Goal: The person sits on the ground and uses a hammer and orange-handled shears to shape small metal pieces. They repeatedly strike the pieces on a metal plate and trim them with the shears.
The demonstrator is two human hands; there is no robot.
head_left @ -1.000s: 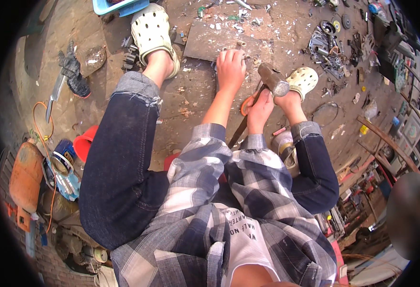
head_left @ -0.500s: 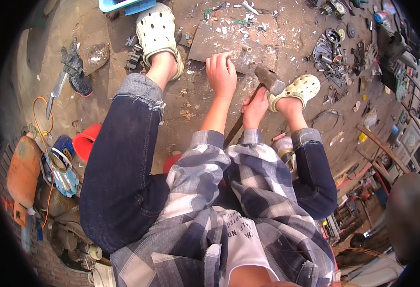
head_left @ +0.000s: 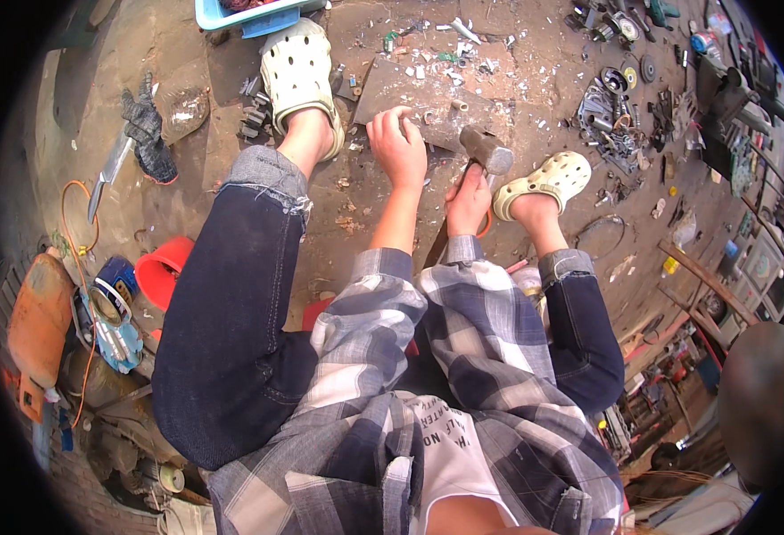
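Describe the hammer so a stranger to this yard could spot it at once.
Find the grey slab on the dirt between the person's two pale clogs. At its right end the right hand grips a wooden handle; the hammer is its blunt grey metal head, far bulkier than the small scraps scattered around.

Bright, even daylight fills the scene, and the dirt floor reads warm and slightly washed out toward the upper left. Shadows are soft and short, pooling under the legs and beneath the hammer. There is no hard glare, only pale highlights on the cream clogs. The middle is sharp: shirt checks and floor debris show crisply. Strong fisheye bending curves everything toward the rim, which falls into a black vignette. A dark blurred blob sits out of focus at lower right.
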